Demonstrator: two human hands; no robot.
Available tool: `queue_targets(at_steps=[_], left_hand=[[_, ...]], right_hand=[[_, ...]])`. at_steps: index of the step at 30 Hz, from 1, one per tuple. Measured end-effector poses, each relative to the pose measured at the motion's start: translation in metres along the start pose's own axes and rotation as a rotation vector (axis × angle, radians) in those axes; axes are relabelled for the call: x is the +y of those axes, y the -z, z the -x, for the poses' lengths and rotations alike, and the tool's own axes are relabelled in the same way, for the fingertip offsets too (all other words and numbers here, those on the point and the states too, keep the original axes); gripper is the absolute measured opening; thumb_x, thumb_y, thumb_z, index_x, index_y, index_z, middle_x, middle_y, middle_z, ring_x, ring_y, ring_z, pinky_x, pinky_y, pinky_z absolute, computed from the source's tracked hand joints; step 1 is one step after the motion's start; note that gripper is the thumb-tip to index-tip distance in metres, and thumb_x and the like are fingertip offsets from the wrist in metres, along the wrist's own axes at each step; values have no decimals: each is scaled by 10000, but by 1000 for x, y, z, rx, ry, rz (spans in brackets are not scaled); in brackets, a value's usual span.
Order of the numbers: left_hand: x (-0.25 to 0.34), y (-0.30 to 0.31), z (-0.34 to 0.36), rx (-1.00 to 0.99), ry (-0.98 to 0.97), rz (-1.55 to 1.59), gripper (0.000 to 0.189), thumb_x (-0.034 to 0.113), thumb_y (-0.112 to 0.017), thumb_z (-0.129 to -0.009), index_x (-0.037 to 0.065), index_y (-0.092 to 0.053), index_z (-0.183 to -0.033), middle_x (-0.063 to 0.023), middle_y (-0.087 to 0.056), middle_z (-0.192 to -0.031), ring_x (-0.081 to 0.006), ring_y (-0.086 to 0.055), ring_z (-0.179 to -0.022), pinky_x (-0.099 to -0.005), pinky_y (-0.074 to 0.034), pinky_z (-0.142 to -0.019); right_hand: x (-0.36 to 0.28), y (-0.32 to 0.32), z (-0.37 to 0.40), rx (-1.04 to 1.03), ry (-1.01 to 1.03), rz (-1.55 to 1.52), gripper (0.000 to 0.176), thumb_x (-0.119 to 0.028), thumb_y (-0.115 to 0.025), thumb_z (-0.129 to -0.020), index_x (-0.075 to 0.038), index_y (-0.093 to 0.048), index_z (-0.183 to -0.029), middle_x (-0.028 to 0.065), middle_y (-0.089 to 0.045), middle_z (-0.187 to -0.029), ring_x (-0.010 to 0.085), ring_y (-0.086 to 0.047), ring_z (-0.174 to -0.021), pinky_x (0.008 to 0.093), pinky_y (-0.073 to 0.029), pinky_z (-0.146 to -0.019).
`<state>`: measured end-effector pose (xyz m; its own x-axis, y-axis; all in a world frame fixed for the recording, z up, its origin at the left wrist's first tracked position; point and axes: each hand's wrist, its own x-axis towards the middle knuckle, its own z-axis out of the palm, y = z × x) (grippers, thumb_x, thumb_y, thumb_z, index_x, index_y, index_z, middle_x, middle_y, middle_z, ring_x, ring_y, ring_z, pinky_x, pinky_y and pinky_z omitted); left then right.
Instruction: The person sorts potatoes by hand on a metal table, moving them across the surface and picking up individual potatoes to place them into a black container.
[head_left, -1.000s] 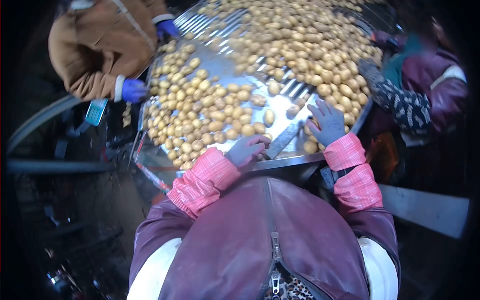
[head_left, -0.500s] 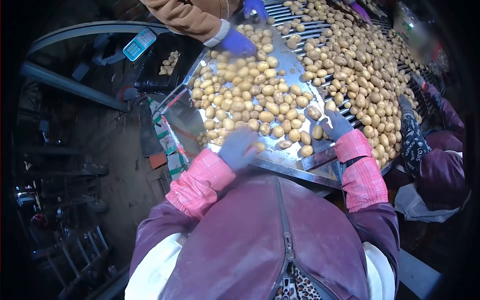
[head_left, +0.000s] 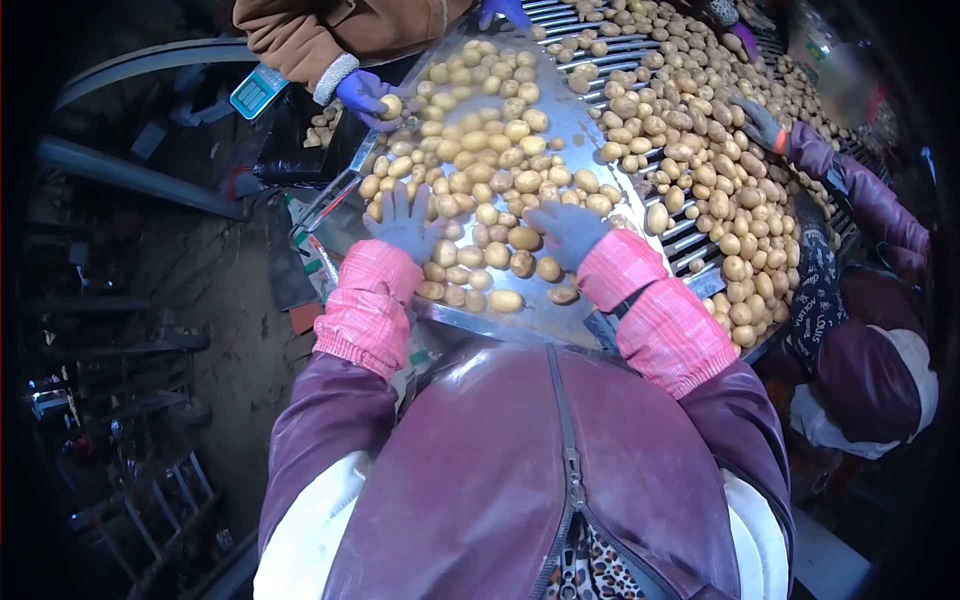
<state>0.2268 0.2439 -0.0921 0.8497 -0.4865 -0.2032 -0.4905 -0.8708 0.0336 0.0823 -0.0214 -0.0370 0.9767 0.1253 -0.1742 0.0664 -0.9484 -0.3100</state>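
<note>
Both my hands wear grey-blue gloves and lie over a metal tray (head_left: 560, 325) of loose potatoes (head_left: 505, 300). At the tray's left side, my left hand (head_left: 404, 225) has its fingers spread flat against the potatoes. My right hand (head_left: 570, 232) reaches in from the right, fingers stretched out leftward, touching or just beside a darker potato (head_left: 524, 238). I see nothing gripped in either hand, though the palms are hidden.
A roller conveyor (head_left: 690, 250) heaped with potatoes runs along the right. Across the tray, a co-worker's purple-gloved hand (head_left: 368, 100) holds a potato. Another co-worker's gloved hand (head_left: 760, 125) rests over the conveyor. A scale display (head_left: 259, 91) stands at the upper left.
My left hand has moved up and left onto the potatoes, fingers spreading. My right hand has swung left from the conveyor edge onto the tray. The opposite co-worker's hand has moved left, with a potato.
</note>
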Motion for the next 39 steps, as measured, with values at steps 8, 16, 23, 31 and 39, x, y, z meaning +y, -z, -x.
queue_targets(at_steps=[8, 16, 23, 31, 39], left_hand=[[32, 6, 45, 228, -333, 184, 610, 501, -489, -919, 174, -428, -1430, -203, -393, -1460, -444, -311, -1375, -656, -212, -1088], [50, -3, 38, 281, -539, 50, 522, 470, -537, -890, 149, -557, -1302, -156, -413, -1460, -436, -360, -1316, -631, -192, -1102], [61, 48, 28, 366, -584, 525, 229, 283, -610, -864, 116, -668, -1011, -122, -632, -1093, -392, -558, -1076, -530, -412, -933], [58, 42, -87, 170, -360, 129, 258, 236, -535, -906, 149, -615, -1135, -110, -633, -1114, -332, -634, -963, -491, -494, -793], [102, 91, -118, -167, -200, 22, 390, 307, -549, -917, 146, -545, -1273, -188, -557, -1271, -370, -597, -1118, -490, -491, -912]], right_hand=[[14, -23, -46, 8, -80, 209, 448, -145, -647, -809, -304, -573, -1221, 118, -498, -1176, 291, -587, -1051, 434, -513, -793], [50, -13, -13, 250, -64, -215, 366, -176, -637, -837, -234, -621, -1197, 137, -557, -1138, 334, -593, -1033, 457, -503, -842], [92, 17, 52, 464, -420, 127, 572, -358, -626, -844, -214, -494, -1382, 147, -520, -1270, 363, -507, -1189, 556, -368, -1008], [39, -32, 48, 375, -60, 286, 494, -369, -603, -852, -206, -552, -1315, 143, -564, -1184, 372, -525, -1116, 595, -394, -883], [38, 15, 10, 290, -76, -5, 498, -310, -684, -813, -161, -568, -1274, 154, -577, -1199, 346, -583, -1046, 502, -443, -907]])
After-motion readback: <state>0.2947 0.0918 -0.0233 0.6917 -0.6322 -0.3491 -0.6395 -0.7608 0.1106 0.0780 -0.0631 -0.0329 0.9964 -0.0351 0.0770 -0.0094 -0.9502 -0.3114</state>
